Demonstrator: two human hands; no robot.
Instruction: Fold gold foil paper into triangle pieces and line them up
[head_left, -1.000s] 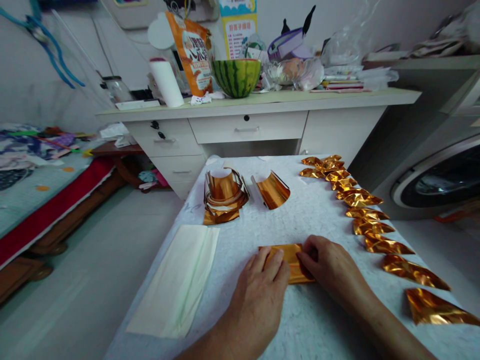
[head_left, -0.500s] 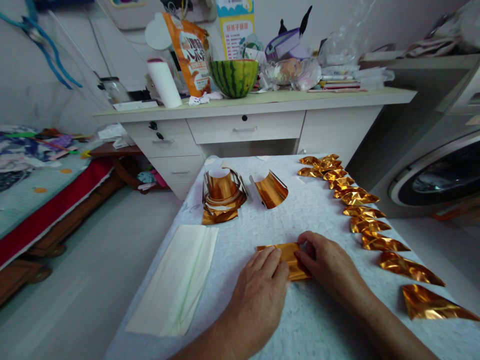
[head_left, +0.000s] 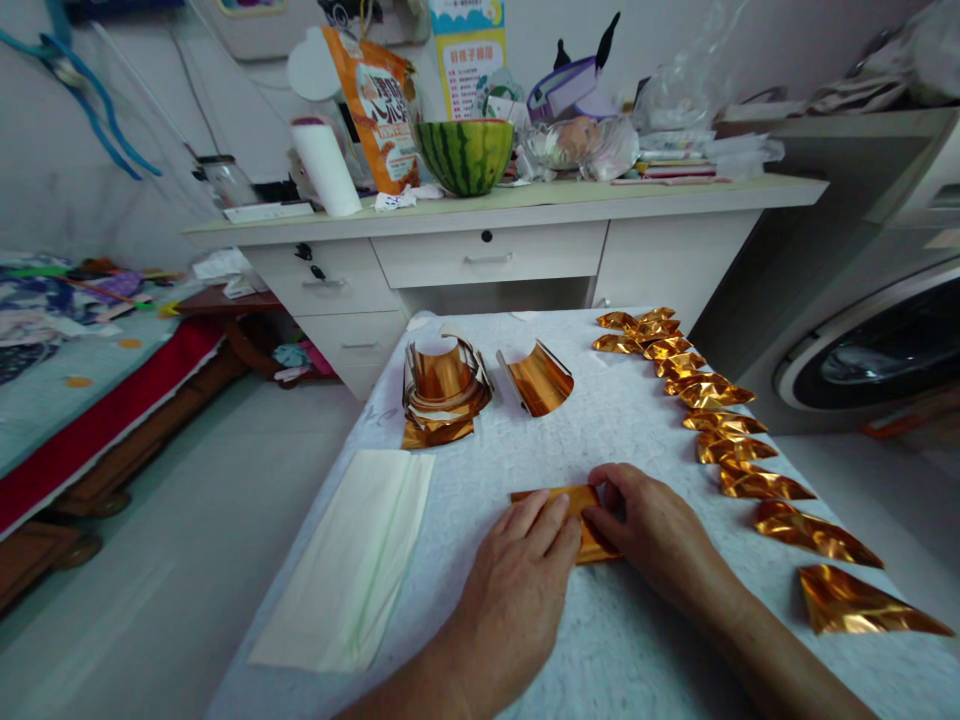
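Note:
A folded sheet of shiny gold foil paper (head_left: 594,548) lies on the cloth-covered table in front of me. My left hand (head_left: 521,590) rests flat across its left part, fingers stretched out and hiding much of it. At the sheet's right end, my right hand (head_left: 656,530) pinches the edge between thumb and fingers. Farther off are a curled stack of gold foil sheets (head_left: 444,380) and one loose curled sheet (head_left: 541,380). Along the table's right side runs a row of several folded, pointed gold foil pieces (head_left: 817,533).
A pale folded paper (head_left: 349,560) lies on the table's left. Behind stands a white desk (head_left: 491,250) bearing a cut watermelon (head_left: 466,158), an orange snack bag (head_left: 379,115) and a paper roll (head_left: 326,168). A washing machine (head_left: 870,330) is at right, a bed (head_left: 75,400) at left.
The view has shifted very slightly. Both hands stay on the foil paper in nearly the same place, the left fingers pressing a little differently.

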